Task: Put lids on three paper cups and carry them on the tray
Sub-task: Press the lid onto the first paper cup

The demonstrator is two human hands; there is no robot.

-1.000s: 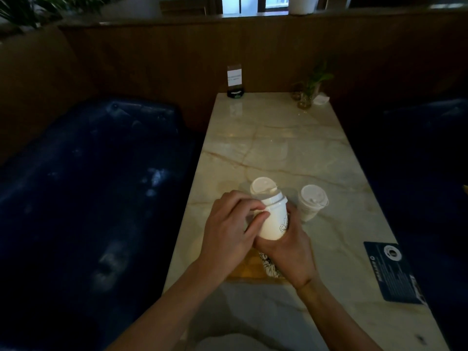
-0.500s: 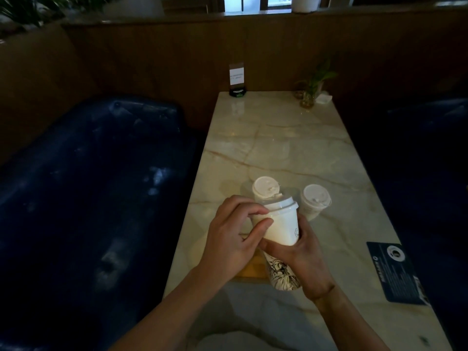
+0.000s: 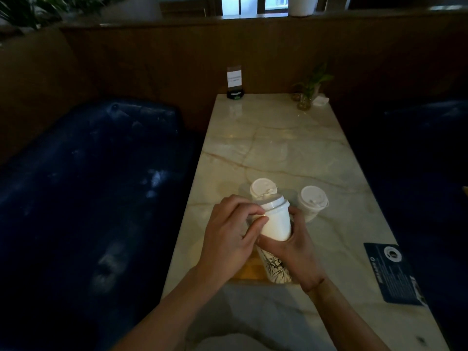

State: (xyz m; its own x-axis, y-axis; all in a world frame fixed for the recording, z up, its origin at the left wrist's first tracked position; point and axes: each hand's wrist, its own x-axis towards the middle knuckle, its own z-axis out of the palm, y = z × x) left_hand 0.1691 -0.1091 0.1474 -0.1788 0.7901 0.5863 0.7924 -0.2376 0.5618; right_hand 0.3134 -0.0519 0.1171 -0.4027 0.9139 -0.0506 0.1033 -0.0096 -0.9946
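A glossy, polished pale marble tabletop with tan veins (image 3: 278,153) is seen, reflections lying on its far end. A matt white paper cup with black line drawings near its base (image 3: 276,224) is capped by a smooth white plastic lid (image 3: 272,201) with a slight sheen. A dark blue cushioned bench (image 3: 88,186) of shiny leather-like finish and a matt brown wooden wall panel (image 3: 152,59) are visible.

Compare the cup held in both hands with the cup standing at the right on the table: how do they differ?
The held cup is lifted and tilted; the right cup stands upright on the marble table. The held cup is in the grip of the left hand and right hand; the right cup is untouched. Both are white with white lids.
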